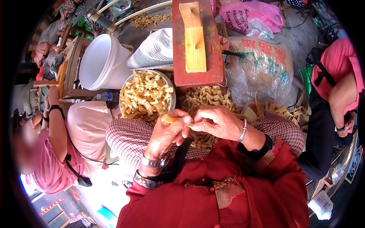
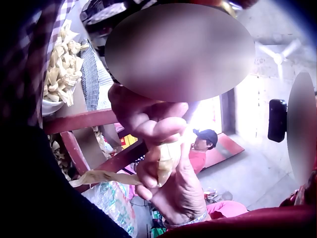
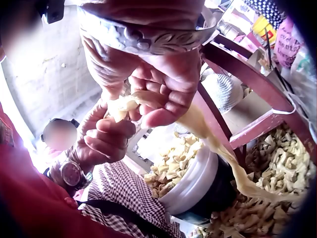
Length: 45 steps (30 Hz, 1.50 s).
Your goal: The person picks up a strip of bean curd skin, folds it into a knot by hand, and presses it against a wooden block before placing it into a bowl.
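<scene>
Just above the lap, both hands meet on a pale yellow strip (image 1: 170, 119). The left hand (image 1: 165, 135), with a watch (image 1: 154, 162) on its wrist, has its fingers curled round one end of the strip, which shows just above its knuckles. The right hand (image 1: 218, 122), with a silver bangle (image 1: 242, 130) on its wrist, pinches the same strip between thumb and bent fingers and touches the left hand's fingertips. In the right wrist view the strip's free tail hangs from under the right hand, passes in front of the bowl (image 1: 173, 99) and ends over the pile (image 1: 205, 99). In the left wrist view the tail trails sideways away from the two hands.

The bowl is white, heaped with knotted yellow pieces, and sits just beyond the left hand. The pile of like pieces lies beside it, beyond the right hand and partly under a red desk (image 1: 178, 45), which carries a wooden block (image 1: 194, 41). A white bucket (image 1: 100, 62) and a grey hat (image 1: 154, 51) lie behind the bowl, and a clear sack (image 1: 266, 64) is right of the desk. A person sits on each side.
</scene>
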Motion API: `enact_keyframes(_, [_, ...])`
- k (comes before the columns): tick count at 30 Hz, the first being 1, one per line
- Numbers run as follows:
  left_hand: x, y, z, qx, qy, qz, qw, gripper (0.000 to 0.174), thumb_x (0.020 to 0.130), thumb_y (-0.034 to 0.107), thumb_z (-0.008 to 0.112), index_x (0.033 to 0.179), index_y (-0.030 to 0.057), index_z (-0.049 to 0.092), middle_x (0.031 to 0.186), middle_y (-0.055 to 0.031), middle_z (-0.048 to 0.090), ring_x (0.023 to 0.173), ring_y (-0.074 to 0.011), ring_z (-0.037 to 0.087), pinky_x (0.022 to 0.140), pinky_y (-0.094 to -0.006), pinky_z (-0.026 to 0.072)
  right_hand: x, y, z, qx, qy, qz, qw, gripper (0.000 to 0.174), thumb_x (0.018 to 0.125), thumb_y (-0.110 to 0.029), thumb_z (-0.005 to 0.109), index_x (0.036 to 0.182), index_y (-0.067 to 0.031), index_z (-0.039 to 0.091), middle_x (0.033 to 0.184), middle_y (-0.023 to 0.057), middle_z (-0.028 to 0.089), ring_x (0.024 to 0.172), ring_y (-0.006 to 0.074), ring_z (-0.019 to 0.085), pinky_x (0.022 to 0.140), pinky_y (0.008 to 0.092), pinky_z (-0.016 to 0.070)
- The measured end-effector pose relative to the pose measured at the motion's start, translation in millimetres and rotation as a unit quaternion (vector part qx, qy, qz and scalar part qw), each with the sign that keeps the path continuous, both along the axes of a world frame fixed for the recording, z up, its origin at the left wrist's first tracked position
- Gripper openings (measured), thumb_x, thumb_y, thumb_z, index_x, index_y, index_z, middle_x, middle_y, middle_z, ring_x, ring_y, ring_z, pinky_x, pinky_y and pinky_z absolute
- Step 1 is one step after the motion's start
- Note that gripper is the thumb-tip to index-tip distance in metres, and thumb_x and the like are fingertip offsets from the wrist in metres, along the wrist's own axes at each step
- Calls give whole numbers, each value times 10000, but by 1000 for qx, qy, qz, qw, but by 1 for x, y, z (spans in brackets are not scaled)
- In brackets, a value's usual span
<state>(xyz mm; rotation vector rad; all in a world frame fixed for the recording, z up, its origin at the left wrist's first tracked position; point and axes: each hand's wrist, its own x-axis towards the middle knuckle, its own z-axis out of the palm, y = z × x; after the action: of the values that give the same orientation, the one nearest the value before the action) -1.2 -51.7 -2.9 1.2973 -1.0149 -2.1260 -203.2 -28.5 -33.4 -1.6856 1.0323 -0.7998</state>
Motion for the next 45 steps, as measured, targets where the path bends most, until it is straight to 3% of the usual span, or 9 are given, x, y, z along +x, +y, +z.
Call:
enact_keyframes(5, [20,-9,10,24,148,96,984,218,900,173,578,933,-37,530,596,-3,453,402,-23,288,350,-168,294,-1,-1,-1,-33,-36,-20,999,308,870,-273,609,725,-8,549,642,122,488,581,278,521,535,373,396])
enact_keyframes(11, [13,-11,3,-19,120,91,988,147,868,117,632,927,30,530,650,21,473,458,-20,351,379,-159,318,-3,-4,-5,-36,-16,-29,999,294,884,-287,582,774,-15,566,639,103,491,571,263,496,546,360,404])
enact_keyframes(15, [2,-12,5,-44,30,73,996,172,823,25,669,926,48,534,672,27,518,480,-9,415,376,-152,312,2,-3,7,199,-50,47,978,340,916,-374,525,898,-38,578,715,69,600,609,184,579,590,327,456])
enact_keyframes(18, [-2,-10,3,-50,45,66,996,145,832,38,662,909,51,540,656,17,534,458,-17,435,362,-166,306,11,-1,13,248,-119,55,960,330,925,-339,517,825,-27,559,639,68,573,550,177,550,553,317,433])
enact_keyframes(21, [14,-17,5,-75,114,186,973,65,851,24,608,857,51,549,595,47,443,417,-23,332,354,-171,295,2,-2,5,104,-115,19,988,308,924,-288,514,754,-33,540,602,67,549,528,180,537,527,316,413])
enact_keyframes(31, [-22,-73,43,-175,136,128,967,33,887,26,541,857,37,538,621,31,462,448,-29,363,385,-182,344,-48,-48,67,20,6,-62,998,344,942,-287,490,767,-6,584,655,72,574,624,148,560,591,288,432])
enact_keyframes(35, [-46,-108,56,-207,129,92,965,23,883,32,550,868,47,558,626,50,470,479,-22,383,410,-188,360,-65,-74,83,-36,86,-146,985,346,941,-313,491,824,-3,589,614,37,479,586,125,453,557,284,385])
enact_keyframes(38, [-61,-124,61,-229,110,97,962,21,877,42,563,868,52,579,617,55,488,466,-18,397,405,-186,350,-71,-92,77,-119,101,-190,969,273,920,-291,502,846,-35,562,658,180,523,622,363,531,559,403,410])
enact_keyframes(45, [-70,-151,6,-321,-97,70,939,48,866,66,607,826,45,590,654,73,542,531,8,429,470,-171,350,-64,-102,37,-56,245,-197,948,264,914,-301,493,832,-55,543,720,189,576,709,400,562,607,475,420])
